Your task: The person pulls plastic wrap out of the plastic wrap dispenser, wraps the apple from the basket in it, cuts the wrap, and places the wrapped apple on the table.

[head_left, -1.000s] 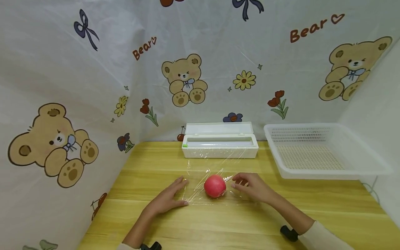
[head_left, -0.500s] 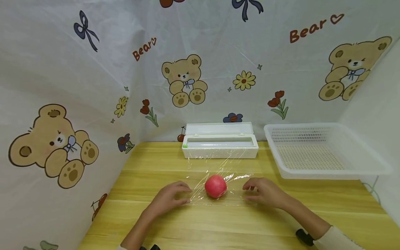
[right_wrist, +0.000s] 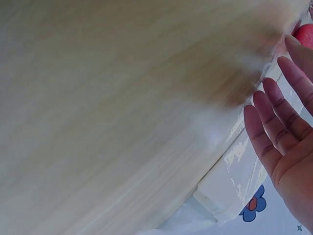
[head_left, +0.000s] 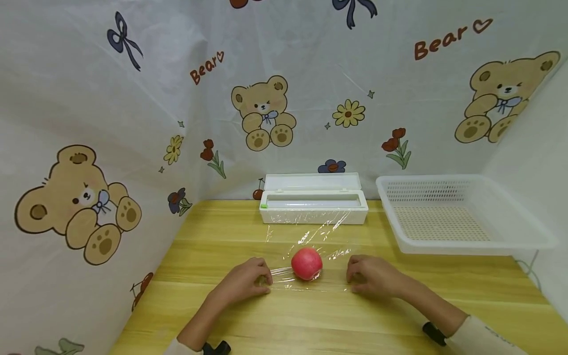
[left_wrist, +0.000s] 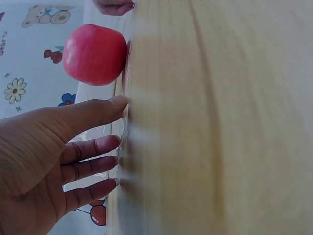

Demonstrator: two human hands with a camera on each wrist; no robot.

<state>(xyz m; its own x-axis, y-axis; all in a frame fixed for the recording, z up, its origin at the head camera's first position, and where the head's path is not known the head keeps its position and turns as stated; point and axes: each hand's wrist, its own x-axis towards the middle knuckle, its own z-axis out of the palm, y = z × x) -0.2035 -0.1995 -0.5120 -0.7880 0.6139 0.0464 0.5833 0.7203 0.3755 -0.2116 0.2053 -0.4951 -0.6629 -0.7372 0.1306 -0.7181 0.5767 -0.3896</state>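
A red apple (head_left: 306, 264) sits on a sheet of clear plastic wrap (head_left: 283, 277) spread over the table. The wrap reaches back to a white wrap dispenser box (head_left: 313, 216), its lid raised. Left of the apple, my left hand (head_left: 243, 282) has its fingertips down at the wrap's side; the left wrist view shows thumb and fingers (left_wrist: 93, 165) apart. My right hand (head_left: 376, 277) is lowered to the wrap on the other side. In the right wrist view its fingers (right_wrist: 274, 110) are extended with the tips at the surface. Neither hand touches the apple.
A white perforated plastic basket (head_left: 443, 222) stands at the back right of the wooden table (head_left: 284, 325). Behind the table hangs a pale bear-print cloth (head_left: 306, 98), which also covers the left side. A thin cable (head_left: 528, 268) lies by the right edge.
My right hand has moved right, away from the apple, and its fingertips have come down. The left fingers have drawn in, and creases in the wrap now run between them and the apple.
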